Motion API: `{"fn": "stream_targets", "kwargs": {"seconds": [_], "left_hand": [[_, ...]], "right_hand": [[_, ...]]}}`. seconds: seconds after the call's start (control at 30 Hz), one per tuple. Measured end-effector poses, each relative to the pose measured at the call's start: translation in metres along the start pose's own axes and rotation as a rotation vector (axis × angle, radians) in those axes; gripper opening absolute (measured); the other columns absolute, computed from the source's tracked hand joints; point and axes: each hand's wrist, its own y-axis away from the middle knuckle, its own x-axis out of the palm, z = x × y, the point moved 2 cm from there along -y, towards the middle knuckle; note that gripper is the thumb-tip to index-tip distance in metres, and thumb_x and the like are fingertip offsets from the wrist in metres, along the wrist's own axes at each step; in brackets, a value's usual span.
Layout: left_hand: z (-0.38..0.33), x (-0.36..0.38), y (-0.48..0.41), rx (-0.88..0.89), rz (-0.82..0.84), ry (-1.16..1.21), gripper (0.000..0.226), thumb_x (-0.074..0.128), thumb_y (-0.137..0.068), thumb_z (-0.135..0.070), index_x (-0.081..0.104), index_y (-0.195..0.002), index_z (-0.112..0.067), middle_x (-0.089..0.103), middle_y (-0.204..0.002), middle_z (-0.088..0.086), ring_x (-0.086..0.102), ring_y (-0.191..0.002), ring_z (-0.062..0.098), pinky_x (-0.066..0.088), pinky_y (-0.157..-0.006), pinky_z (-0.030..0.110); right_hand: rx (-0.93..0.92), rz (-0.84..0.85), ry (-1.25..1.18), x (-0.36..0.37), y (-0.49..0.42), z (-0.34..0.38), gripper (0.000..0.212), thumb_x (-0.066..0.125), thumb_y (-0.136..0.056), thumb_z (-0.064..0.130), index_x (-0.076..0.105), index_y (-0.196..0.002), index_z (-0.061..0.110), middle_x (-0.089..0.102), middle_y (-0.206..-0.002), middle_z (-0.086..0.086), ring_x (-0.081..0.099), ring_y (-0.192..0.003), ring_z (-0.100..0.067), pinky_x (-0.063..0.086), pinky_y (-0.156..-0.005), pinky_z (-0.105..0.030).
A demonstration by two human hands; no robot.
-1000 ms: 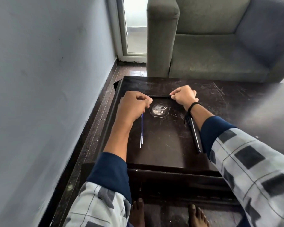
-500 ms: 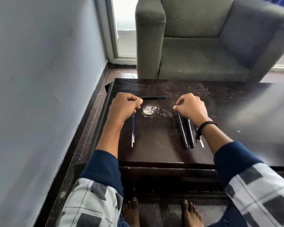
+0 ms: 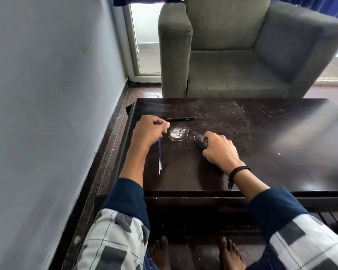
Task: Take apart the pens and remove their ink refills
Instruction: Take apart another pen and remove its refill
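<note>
Dark table; left hand pinch-tight on lone pen, right hand around pen bundle.

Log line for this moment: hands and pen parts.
left hand: curled at far pen tip, hold unclear | right hand: fingers around dark pens | refills: on table, near left hand

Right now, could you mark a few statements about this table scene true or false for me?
1. The right hand grips dark pens. True.
2. Blue refills lie on the table. True.
3. The pen by the left hand stands upright. False: it lies flat.
4. Someone sits in the armchair. False: its seat is empty.
5. The feet wear shoes. False: they are bare.
</note>
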Motion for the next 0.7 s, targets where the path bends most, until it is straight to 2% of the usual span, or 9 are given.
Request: {"fn": "stream_targets", "kwargs": {"seconds": [0.07, 0.13, 0.2, 0.27, 0.33, 0.43, 0.5, 0.6, 0.7], "left_hand": [[-0.001, 0.001, 0.000, -0.006, 0.002, 0.002, 0.010, 0.074, -0.088, -0.028, 0.076, -0.080, -0.024, 0.076, -0.076, 0.000, 0.066, -0.064, 0.014, 0.056, -0.072, 0.034], [-0.004, 0.005, 0.004, -0.036, 0.035, 0.030, 0.011, 0.073, -0.091, -0.029, 0.077, -0.085, -0.020, 0.076, -0.080, 0.004, 0.066, -0.067, 0.013, 0.058, -0.066, 0.029], [-0.010, 0.012, 0.010, -0.086, 0.124, 0.087, 0.020, 0.071, -0.094, -0.032, 0.076, -0.094, -0.013, 0.076, -0.087, 0.010, 0.070, -0.072, 0.016, 0.060, -0.064, 0.025], [-0.015, 0.019, 0.016, -0.133, 0.236, 0.159, 0.026, 0.073, -0.092, -0.031, 0.076, -0.100, -0.006, 0.076, -0.092, 0.016, 0.074, -0.078, 0.022, 0.063, -0.066, 0.027], [-0.020, 0.023, 0.020, -0.146, 0.298, 0.223, 0.020, 0.077, -0.088, -0.019, 0.076, -0.097, -0.001, 0.074, -0.092, 0.017, 0.075, -0.078, 0.022, 0.063, -0.064, 0.026], [-0.023, 0.026, 0.023, -0.131, 0.297, 0.260, 0.010, 0.077, -0.084, -0.002, 0.075, -0.092, 0.004, 0.073, -0.086, 0.012, 0.075, -0.072, 0.017, 0.062, -0.062, 0.024], [-0.023, 0.027, 0.025, -0.115, 0.287, 0.266, 0.005, 0.077, -0.083, 0.002, 0.075, -0.088, 0.003, 0.073, -0.084, 0.010, 0.075, -0.071, 0.016, 0.062, -0.063, 0.024], [-0.021, 0.028, 0.024, -0.095, 0.255, 0.262, 0.005, 0.077, -0.083, 0.002, 0.076, -0.083, -0.004, 0.073, -0.083, 0.010, 0.076, -0.073, 0.017, 0.063, -0.067, 0.026], [-0.021, 0.031, 0.025, -0.085, 0.234, 0.270, 0.004, 0.076, -0.084, 0.002, 0.076, -0.087, 0.000, 0.073, -0.081, 0.010, 0.075, -0.070, 0.014, 0.063, -0.067, 0.025]], "right_hand": [[0.019, 0.020, -0.132, 0.002, 0.001, 0.007, 0.028, 0.063, -0.081, 0.014, 0.064, -0.107, 0.023, 0.069, -0.095, -0.002, 0.064, -0.094, -0.030, 0.044, -0.075, -0.033], [0.063, 0.054, -0.413, 0.003, 0.003, 0.014, 0.022, 0.066, -0.081, 0.016, 0.068, -0.103, 0.022, 0.072, -0.084, 0.001, 0.070, -0.085, -0.025, 0.054, -0.076, -0.033], [0.092, 0.095, -0.677, 0.003, 0.010, 0.023, 0.019, 0.062, -0.087, 0.012, 0.067, -0.105, 0.016, 0.069, -0.078, -0.003, 0.074, -0.073, -0.024, 0.062, -0.069, -0.040], [0.051, 0.121, -0.753, 0.002, 0.018, 0.028, 0.015, 0.060, -0.092, 0.008, 0.066, -0.106, 0.012, 0.064, -0.079, -0.005, 0.071, -0.065, -0.022, 0.059, -0.060, -0.036], [-0.026, 0.092, -0.716, 0.001, 0.026, 0.028, 0.009, 0.066, -0.093, 0.012, 0.067, -0.101, 0.014, 0.062, -0.074, 0.000, 0.066, -0.060, -0.016, 0.053, -0.059, -0.032], [-0.072, 0.008, -0.629, 0.000, 0.030, 0.023, 0.007, 0.072, -0.092, 0.026, 0.066, -0.091, 0.023, 0.065, -0.074, 0.006, 0.061, -0.060, -0.011, 0.048, -0.058, -0.029], [-0.104, -0.035, -0.529, -0.001, 0.030, 0.022, 0.009, 0.071, -0.092, 0.031, 0.065, -0.088, 0.026, 0.067, -0.077, 0.006, 0.063, -0.068, -0.015, 0.049, -0.064, -0.032], [-0.190, -0.068, -0.273, -0.006, 0.033, 0.028, 0.015, 0.061, -0.098, 0.034, 0.068, -0.100, 0.021, 0.072, -0.093, -0.003, 0.066, -0.088, -0.027, 0.053, -0.079, -0.040], [-0.212, -0.065, -0.117, -0.010, 0.033, 0.033, 0.027, 0.051, -0.102, 0.037, 0.066, -0.101, 0.015, 0.072, -0.099, -0.012, 0.065, -0.092, -0.037, 0.053, -0.078, -0.044]]}}
